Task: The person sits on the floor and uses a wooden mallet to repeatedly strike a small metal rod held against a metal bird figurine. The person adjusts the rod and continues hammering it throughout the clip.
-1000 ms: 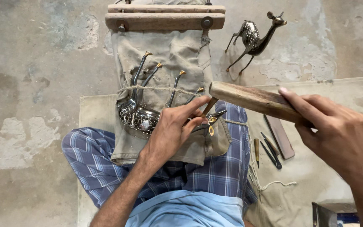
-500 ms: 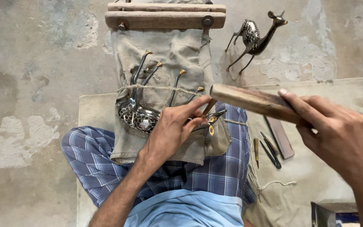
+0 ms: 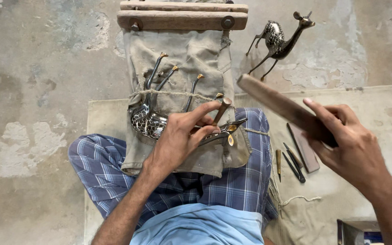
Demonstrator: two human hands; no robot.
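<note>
left hand (image 3: 178, 138) pinches a small chisel (image 3: 221, 110) upright on the metal deer (image 3: 159, 120) tied to canvas; right hand (image 3: 348, 145) grips a wooden mallet (image 3: 280, 106) raised.

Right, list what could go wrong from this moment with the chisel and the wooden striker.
The left hand pinches the small chisel close to its top, so a stroke of the wooden striker in the right hand that lands off centre could hit the fingers. The metal deer figure is held on the cloth pad only by a cord; a hard blow might shift it and let the chisel skid across the pattern.
</note>
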